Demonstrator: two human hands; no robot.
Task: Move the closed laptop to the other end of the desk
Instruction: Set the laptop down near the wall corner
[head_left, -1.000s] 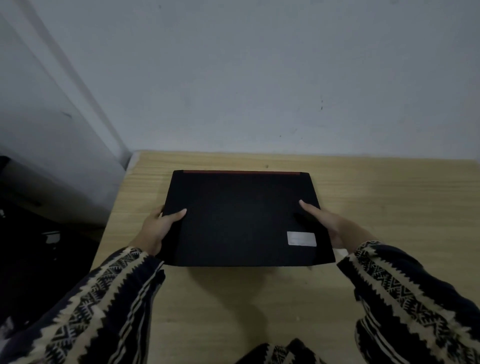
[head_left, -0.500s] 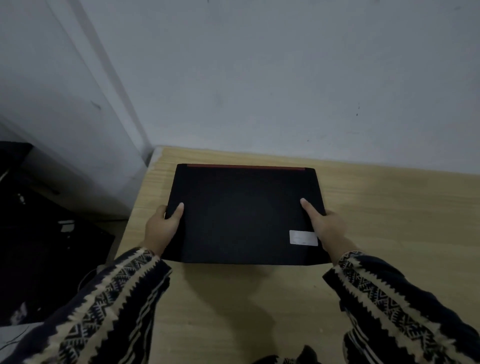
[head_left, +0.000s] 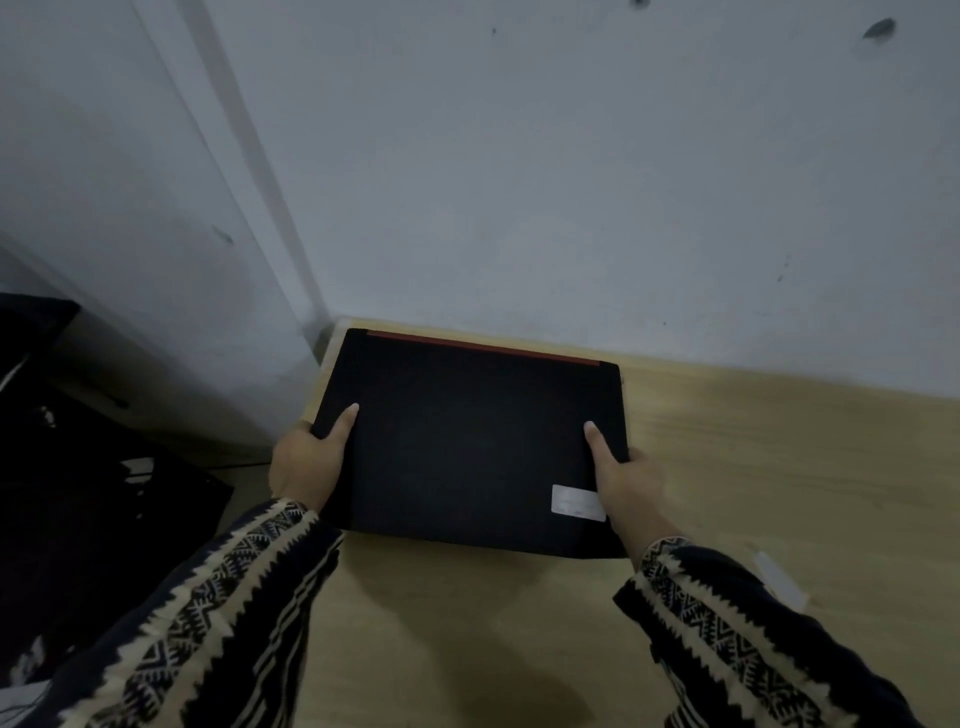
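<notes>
The closed black laptop has a red strip along its far edge and a pale sticker near its front right corner. It is over the far left corner of the light wooden desk, close to the wall. My left hand grips its left edge, thumb on the lid. My right hand grips the right edge, thumb on top. I cannot tell whether the laptop rests on the desk or is held just above it.
A grey-white wall rises right behind the desk, and a wall corner stands at its left end. Dark objects lie on the floor beyond the desk's left edge. A small pale strip lies on the desk at right.
Both hands have carried the laptop leftward and toward the wall, into the desk's far left corner. The grip on both edges is unchanged.
</notes>
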